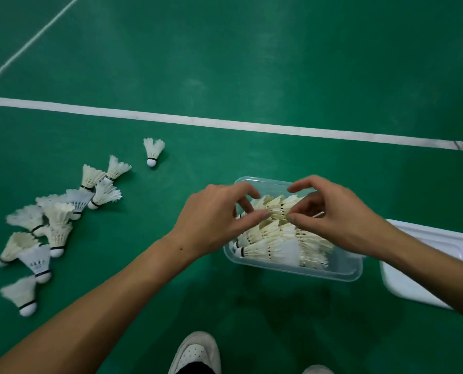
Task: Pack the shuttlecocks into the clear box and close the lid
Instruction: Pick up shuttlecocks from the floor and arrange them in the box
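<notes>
A clear box (pixel 343 272) stands on the green floor with several white shuttlecocks (pixel 273 247) lying inside it. Both hands are over the box. My left hand (pixel 214 217) and my right hand (pixel 338 217) pinch the feathers of a top shuttlecock (pixel 277 209) from either side, between thumbs and fingers. Several loose shuttlecocks (pixel 60 217) lie scattered on the floor to the left, and one shuttlecock (pixel 153 151) lies apart, farther back. The white lid (pixel 419 271) lies on the floor to the right of the box, partly hidden by my right forearm.
White court lines (pixel 225 123) cross the green floor behind the box. A white shoe (pixel 195 352) shows at the bottom edge, in front of the box, and the tip of another shoe (pixel 318 369) is at the bottom right.
</notes>
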A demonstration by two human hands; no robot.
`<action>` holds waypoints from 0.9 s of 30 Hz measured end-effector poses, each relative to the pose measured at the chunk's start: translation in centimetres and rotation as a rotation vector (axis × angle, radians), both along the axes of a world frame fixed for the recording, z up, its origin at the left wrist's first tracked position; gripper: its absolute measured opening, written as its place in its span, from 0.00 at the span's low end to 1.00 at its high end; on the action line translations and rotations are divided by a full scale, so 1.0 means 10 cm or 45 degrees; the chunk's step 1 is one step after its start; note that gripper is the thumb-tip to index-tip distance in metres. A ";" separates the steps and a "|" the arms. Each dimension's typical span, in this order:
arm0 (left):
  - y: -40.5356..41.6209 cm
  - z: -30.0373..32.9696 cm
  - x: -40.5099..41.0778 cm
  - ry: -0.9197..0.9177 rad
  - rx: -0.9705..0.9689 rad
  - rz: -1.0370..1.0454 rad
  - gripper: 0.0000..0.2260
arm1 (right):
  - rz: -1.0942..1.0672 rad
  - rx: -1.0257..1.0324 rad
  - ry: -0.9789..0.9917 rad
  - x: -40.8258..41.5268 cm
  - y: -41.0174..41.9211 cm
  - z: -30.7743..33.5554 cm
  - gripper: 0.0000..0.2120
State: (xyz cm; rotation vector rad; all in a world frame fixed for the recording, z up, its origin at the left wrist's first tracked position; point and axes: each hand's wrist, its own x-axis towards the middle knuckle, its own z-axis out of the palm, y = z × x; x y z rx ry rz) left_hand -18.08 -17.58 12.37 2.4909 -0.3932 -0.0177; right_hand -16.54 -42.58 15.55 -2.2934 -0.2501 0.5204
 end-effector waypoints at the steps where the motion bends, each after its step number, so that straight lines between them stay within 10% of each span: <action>1: 0.06 0.05 -0.03 -0.005 -0.049 0.044 0.19 | 0.045 -0.005 -0.021 0.04 0.11 0.07 0.20; 18: 2.41 -0.61 -1.44 0.104 -0.418 0.988 0.16 | 0.687 0.106 -0.067 -0.12 3.14 -0.69 0.18; 27: 3.50 -1.01 -1.84 0.256 0.158 1.209 0.30 | 0.733 0.204 0.009 -0.43 4.25 -1.19 0.17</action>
